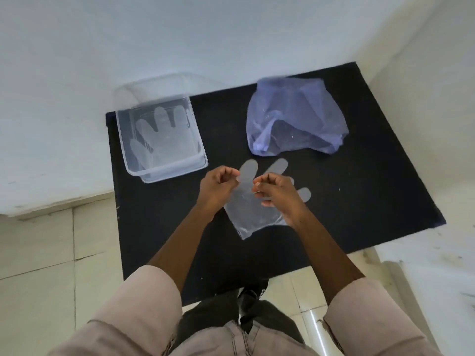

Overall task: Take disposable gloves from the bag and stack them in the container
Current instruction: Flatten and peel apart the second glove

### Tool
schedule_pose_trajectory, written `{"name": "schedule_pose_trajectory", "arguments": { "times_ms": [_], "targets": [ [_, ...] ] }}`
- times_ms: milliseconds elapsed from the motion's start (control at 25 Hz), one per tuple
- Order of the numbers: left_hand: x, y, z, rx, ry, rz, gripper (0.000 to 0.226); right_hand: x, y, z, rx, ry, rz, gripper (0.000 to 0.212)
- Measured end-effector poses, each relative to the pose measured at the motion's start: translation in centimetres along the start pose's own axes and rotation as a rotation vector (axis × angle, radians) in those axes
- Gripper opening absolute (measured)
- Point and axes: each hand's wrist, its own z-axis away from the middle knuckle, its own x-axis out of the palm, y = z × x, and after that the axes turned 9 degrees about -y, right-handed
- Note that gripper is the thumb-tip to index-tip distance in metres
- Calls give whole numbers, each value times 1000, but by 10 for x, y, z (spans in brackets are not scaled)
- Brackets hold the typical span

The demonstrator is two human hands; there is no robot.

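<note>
Head view, looking down on a black mat point(334, 201). Step in hand: transfer of one glove point(253, 209) from the mat to the container point(164, 170).

Positions:
- The glove lies flat on the mat, fingers pointing away from the person, cuff nearest them. It sits between the container, at far left, and the bag point(295, 116), at far right, and is apart from both.
- The container is clear and open-topped. At least one glove point(159, 134) already lies flat in it, fingers pointing away; the count of layers cannot be told.
- The bag is bluish, translucent and slumped. Whether more gloves remain in it cannot be told.

Hands:
- The left hand point(218, 187) has its fingers curled, thumb and fingertips pinched at the glove's left edge.
- The right hand point(276, 192) is likewise curled, pinched above the glove's middle, partly covering its fingers.
- The two hands are close together but not touching. Whether either pinch actually holds the film cannot be told.

Next move, as a judgement: secure both pinches, lift the glove without folding it, carry it left and lay it flat on the stack, fingers matching. The thin film is likely to cling and crease.
</note>
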Motion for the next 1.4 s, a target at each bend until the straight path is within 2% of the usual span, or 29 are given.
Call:
{"name": "schedule_pose_trajectory", "arguments": {
  "times_ms": [80, 120, 200, 280, 320, 480, 720, 880, 1000, 1040, 1160, 1240, 1400],
  "targets": [
    [6, -21, 10, -19, 164, -214, 21, 7, 30, 5, 52, -1, 105, 6],
    [8, -31, 14, -13, 191, -318, 27, 13, 44, 7, 52, -10, 208, 9],
    [13, -48, 17, -48, 149, -498, 43, 27, 71, 10, 28, -23, 420, 19],
    [16, -58, 13, -149, 87, -562, 54, 39, 87, 12, -8, -13, 562, 29],
    [17, -60, 9, -181, 81, -560, 52, 43, 94, 13, -36, -5, 609, 33],
    [16, -63, -4, -196, 151, -487, 19, 47, 101, 13, -78, 11, 705, 40],
    [12, -56, -3, -255, 170, -268, 8, 46, 103, 14, -97, -16, 753, 41],
    [10, -50, -2, -246, 143, -69, 11, 46, 103, 14, -97, 0, 743, 37],
    [6, -53, -3, -284, 187, 18, 5, 47, 103, 13, -108, 5, 759, 37],
    [4, -53, -4, -283, 192, 34, 7, 48, 103, 13, -112, 2, 770, 38],
    [4, -51, -6, -291, 135, 76, 33, 48, 104, 13, -126, 1, 810, 41],
    [5, -46, -7, -305, 88, 51, 42, 48, 104, 14, -128, -4, 830, 42],
    [8, -33, -10, -346, -19, 22, 36, 48, 103, 16, -124, 15, 804, 54]
  ]
}}
